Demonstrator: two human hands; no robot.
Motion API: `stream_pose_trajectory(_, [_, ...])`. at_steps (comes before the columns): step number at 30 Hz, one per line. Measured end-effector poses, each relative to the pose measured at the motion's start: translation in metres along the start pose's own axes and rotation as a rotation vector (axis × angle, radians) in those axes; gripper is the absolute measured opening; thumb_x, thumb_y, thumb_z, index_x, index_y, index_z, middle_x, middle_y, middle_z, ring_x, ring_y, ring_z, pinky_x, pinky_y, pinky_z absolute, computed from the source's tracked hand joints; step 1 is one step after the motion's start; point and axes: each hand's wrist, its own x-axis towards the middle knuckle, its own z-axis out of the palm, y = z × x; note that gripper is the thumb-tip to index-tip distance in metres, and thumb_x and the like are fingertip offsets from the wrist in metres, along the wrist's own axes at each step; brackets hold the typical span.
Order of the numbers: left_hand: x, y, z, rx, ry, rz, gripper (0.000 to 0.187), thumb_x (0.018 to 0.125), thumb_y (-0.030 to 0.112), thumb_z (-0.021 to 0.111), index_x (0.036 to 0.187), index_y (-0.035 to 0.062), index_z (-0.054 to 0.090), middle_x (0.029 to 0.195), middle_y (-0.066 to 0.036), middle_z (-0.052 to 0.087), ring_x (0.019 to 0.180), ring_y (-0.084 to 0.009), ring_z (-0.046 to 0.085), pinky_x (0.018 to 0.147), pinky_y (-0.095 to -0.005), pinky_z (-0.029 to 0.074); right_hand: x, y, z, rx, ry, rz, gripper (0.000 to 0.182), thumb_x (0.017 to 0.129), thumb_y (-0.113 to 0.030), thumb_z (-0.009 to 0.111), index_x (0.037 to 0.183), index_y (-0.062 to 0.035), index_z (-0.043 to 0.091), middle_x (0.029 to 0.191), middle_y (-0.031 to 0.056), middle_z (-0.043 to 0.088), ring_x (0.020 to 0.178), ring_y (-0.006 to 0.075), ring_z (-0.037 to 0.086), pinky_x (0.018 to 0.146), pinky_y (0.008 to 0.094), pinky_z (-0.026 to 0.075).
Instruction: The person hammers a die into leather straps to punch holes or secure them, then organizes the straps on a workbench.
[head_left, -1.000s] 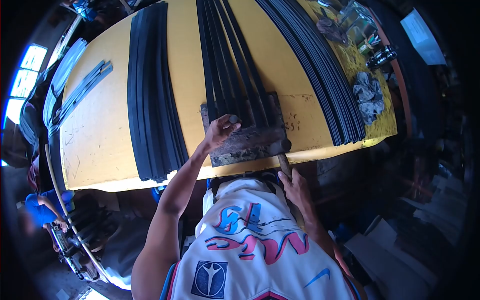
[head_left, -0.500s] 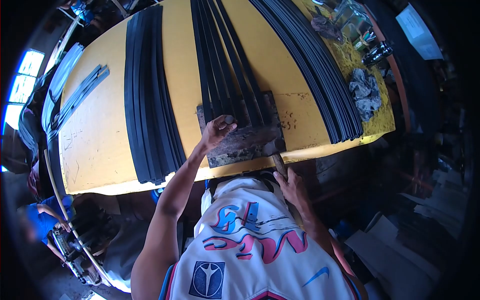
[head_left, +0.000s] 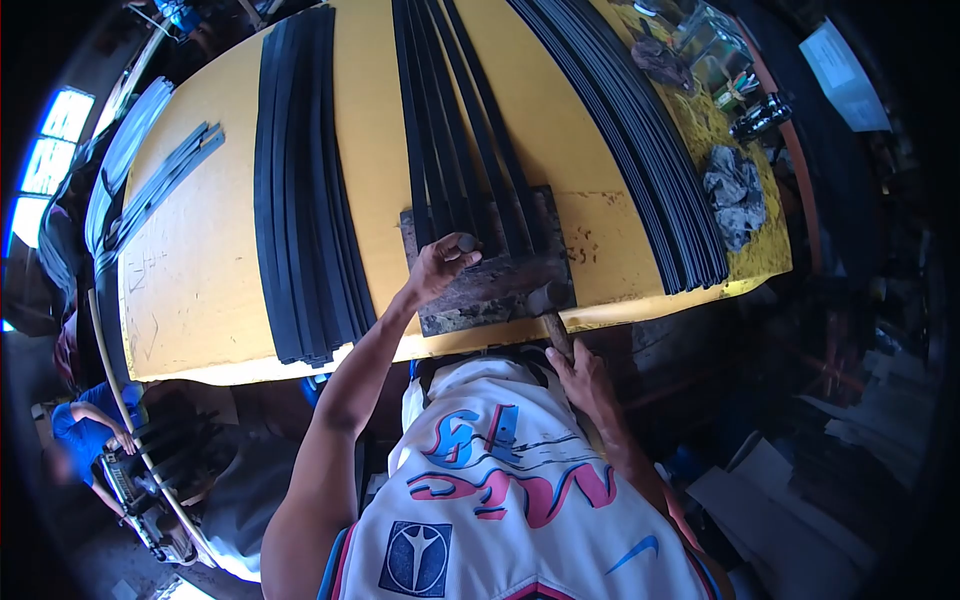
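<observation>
Over the dark worn board (head_left: 460, 315) at the yellow table's front edge, my left hand (head_left: 440, 268) is closed round a small round-topped metal tool (head_left: 467, 242). Several thin black strips (head_left: 440, 130) run from the far side of the table onto this board, their near ends by that hand. My right hand (head_left: 586, 378) grips the wooden handle of a hammer (head_left: 547, 298), whose head is over the board's right front part. The lower part of the metal tool is hidden by my fingers.
Black strip bundles lie left (head_left: 305, 200) and right (head_left: 640, 160) on the yellow table (head_left: 200, 320). Grey strips (head_left: 170, 185) lie far left. A crumpled cloth (head_left: 735, 197) and a dark bottle (head_left: 760, 118) are at the right. Another person (head_left: 88, 428) is at the lower left.
The view has shifted slightly, so the table and strips appear a little further right. Both hands keep their holds, and the hammer has barely moved relative to the board.
</observation>
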Motion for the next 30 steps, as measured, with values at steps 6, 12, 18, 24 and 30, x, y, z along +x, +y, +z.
stream_pose_trajectory(6, [-0.015, 0.018, 0.004, 0.184, 0.002, 0.107, 0.031, 0.090, 0.012, 0.069, 0.120, 0.0056, 0.062, 0.105, -0.011, 0.071, 0.099, -0.0108, 0.065, 0.083, -0.0259, 0.049, 0.008, -0.034, -0.005, 0.032, 0.004, -0.051, 0.050, 0.095, -0.049, 0.054, 0.097, 0.0011, 0.053, 0.079, 0.0321, 0.062, 0.084, 0.0515, 0.061, 0.064, 0.0533, 0.049])
stream_pose_trajectory(12, [-0.019, 0.011, 0.004, 0.292, 0.042, 0.199, 0.037, 0.088, 0.018, 0.071, 0.123, 0.0085, 0.061, 0.097, -0.015, 0.070, 0.082, -0.0119, 0.067, 0.072, -0.0283, 0.050, -0.016, -0.163, -0.087, 0.218, 0.350, -0.558, 0.033, 0.097, -0.032, 0.054, 0.091, -0.0001, 0.057, 0.070, 0.0146, 0.057, 0.067, 0.0268, 0.058, 0.065, 0.0391, 0.049])
stream_pose_trajectory(18, [-0.020, 0.004, 0.005, 0.335, 0.076, 0.257, 0.042, 0.087, 0.026, 0.071, 0.125, 0.0129, 0.061, 0.101, -0.017, 0.069, 0.077, -0.0325, 0.069, 0.071, -0.0379, 0.054, -0.001, -0.138, -0.040, 0.170, 0.344, -0.581, 0.029, 0.096, -0.027, 0.052, 0.086, -0.0009, 0.054, 0.062, 0.0102, 0.055, 0.058, 0.0199, 0.056, 0.054, 0.0325, 0.046])
stream_pose_trajectory(24, [-0.025, 0.018, 0.006, 0.353, 0.055, 0.151, 0.045, 0.085, 0.027, 0.069, 0.125, 0.0074, 0.060, 0.103, -0.017, 0.069, 0.091, -0.0378, 0.068, 0.079, -0.0393, 0.055, 0.022, -0.075, 0.006, -0.079, 0.015, -0.140, 0.046, 0.096, -0.043, 0.052, 0.110, 0.0018, 0.055, 0.083, 0.0326, 0.063, 0.083, 0.0502, 0.062, 0.068, 0.0553, 0.050])
stream_pose_trajectory(30, [-0.010, 0.031, 0.019, -0.027, -0.037, -0.052, 0.030, 0.095, 0.027, 0.066, 0.108, 0.0006, 0.063, 0.088, 0.000, 0.064, 0.077, -0.0073, 0.055, 0.070, -0.0250, 0.047, 0.011, -0.057, -0.024, -0.030, 0.137, -0.079, 0.048, 0.094, -0.045, 0.055, 0.099, 0.0028, 0.057, 0.080, 0.0310, 0.063, 0.082, 0.0480, 0.064, 0.066, 0.0521, 0.049])
